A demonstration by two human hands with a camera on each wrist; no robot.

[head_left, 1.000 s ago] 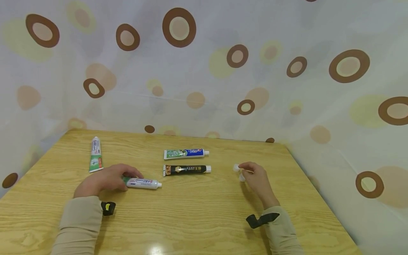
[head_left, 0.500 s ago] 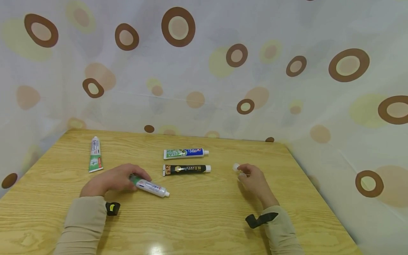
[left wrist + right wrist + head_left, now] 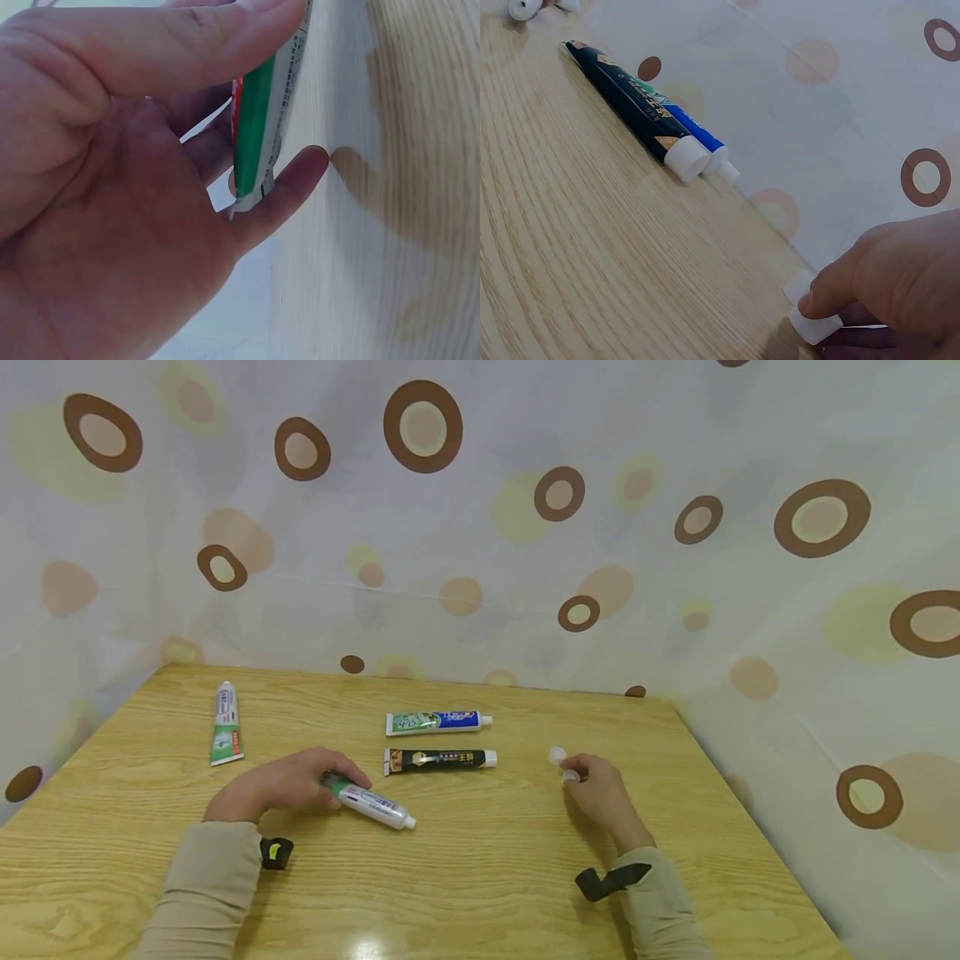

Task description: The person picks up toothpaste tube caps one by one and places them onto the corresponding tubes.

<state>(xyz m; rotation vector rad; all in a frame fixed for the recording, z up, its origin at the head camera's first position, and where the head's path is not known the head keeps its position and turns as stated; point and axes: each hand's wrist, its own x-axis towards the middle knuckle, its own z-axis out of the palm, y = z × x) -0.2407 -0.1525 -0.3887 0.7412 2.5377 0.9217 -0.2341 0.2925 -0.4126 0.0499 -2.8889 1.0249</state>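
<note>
My left hand (image 3: pixel 300 781) grips a white and green toothpaste tube (image 3: pixel 375 806) by its flat green end. The tube's uncapped nozzle points to the right and towards me. In the left wrist view, thumb and fingers lie on either side of the tube (image 3: pixel 259 135), with the wooden tabletop beside it. My right hand (image 3: pixel 603 789) pinches a small white cap (image 3: pixel 571 775) between thumb and finger, low over the table. Just beyond it is a second white cap (image 3: pixel 557 754). The right wrist view shows the pinched cap (image 3: pixel 815 325) at the thumb tip.
A black toothpaste tube (image 3: pixel 438 760) with a white cap lies mid-table. Behind it is a green and blue tube (image 3: pixel 435 722). Another white and green tube (image 3: pixel 226 727) lies at the far left. A patterned curtain (image 3: pixel 480 527) rises behind the wooden table (image 3: pixel 465 877).
My left hand has carried its tube rightward, and the nozzle has swung towards me. The right fingers have drawn back from the far cap onto the nearer one.
</note>
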